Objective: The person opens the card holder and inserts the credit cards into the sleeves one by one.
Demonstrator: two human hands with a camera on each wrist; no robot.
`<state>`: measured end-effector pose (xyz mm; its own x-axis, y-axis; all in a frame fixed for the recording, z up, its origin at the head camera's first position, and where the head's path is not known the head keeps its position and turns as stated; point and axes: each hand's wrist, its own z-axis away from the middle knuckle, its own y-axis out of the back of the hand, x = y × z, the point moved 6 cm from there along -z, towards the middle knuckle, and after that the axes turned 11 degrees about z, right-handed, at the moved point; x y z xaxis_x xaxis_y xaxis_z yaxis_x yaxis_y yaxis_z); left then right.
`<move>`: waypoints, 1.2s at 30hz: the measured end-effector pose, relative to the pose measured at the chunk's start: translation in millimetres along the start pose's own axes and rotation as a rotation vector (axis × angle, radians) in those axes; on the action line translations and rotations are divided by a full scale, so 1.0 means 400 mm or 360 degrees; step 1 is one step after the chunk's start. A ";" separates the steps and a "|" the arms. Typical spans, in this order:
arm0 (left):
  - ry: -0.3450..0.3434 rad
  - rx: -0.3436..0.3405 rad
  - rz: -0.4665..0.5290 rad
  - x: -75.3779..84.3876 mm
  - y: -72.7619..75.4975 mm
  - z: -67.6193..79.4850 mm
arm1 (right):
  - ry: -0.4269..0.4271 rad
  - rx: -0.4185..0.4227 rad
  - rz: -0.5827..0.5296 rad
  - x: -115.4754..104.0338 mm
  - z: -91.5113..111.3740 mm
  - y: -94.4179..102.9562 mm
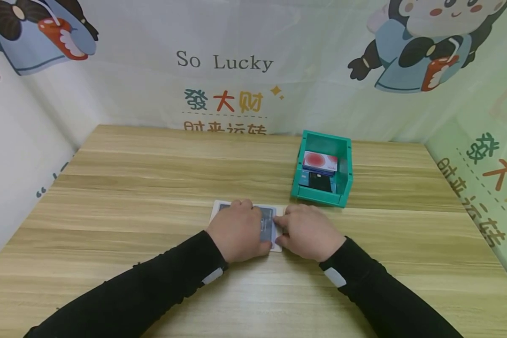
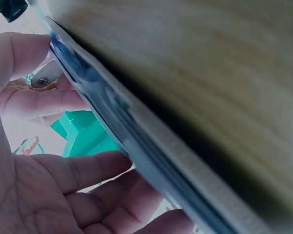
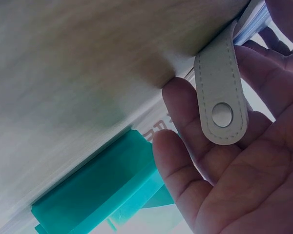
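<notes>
A flat card holder (image 1: 267, 224) with clear, bluish-grey sleeves and a pale cover lies opened out on the wooden table. My left hand (image 1: 238, 230) grips it from above, fingers toward its far edge and thumb near its close right corner. In the left wrist view, the layered sleeves (image 2: 151, 151) run along those fingers. My right hand (image 1: 310, 230) pinches the right edge of the holder between thumb and index finger. A cream strap (image 3: 217, 83) with a metal snap hangs off that edge, in front of the right fingers. The left hand hides much of the holder.
A green open-topped box (image 1: 318, 195) stands behind the right hand. Several cards lie in it, a red and white card (image 1: 323, 161) on top and a black and blue card (image 1: 320, 181) nearer me. Printed cloth (image 1: 143, 94) walls the table's back and sides.
</notes>
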<state>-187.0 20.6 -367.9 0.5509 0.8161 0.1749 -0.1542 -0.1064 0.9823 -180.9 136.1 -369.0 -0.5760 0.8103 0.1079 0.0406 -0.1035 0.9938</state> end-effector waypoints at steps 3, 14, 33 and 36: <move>-0.0011 -0.0005 0.0012 -0.002 -0.001 0.001 | 0.0005 0.0003 -0.0016 0.001 0.002 -0.001; -0.0067 -0.0027 0.0050 -0.009 0.004 0.002 | 0.0037 0.0008 -0.0103 0.003 0.011 0.002; -0.0068 -0.0089 0.0100 0.019 -0.004 0.004 | 0.0095 0.0056 -0.0059 -0.005 0.018 0.005; -0.0061 -0.0104 0.0135 0.015 -0.005 0.005 | 0.0091 0.0050 -0.0047 -0.006 0.018 0.005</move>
<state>-181.6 24.7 -368.7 0.5641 0.7833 0.2611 -0.2541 -0.1363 0.9575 -173.5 138.1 -367.1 -0.6230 0.7783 0.0776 0.0479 -0.0611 0.9970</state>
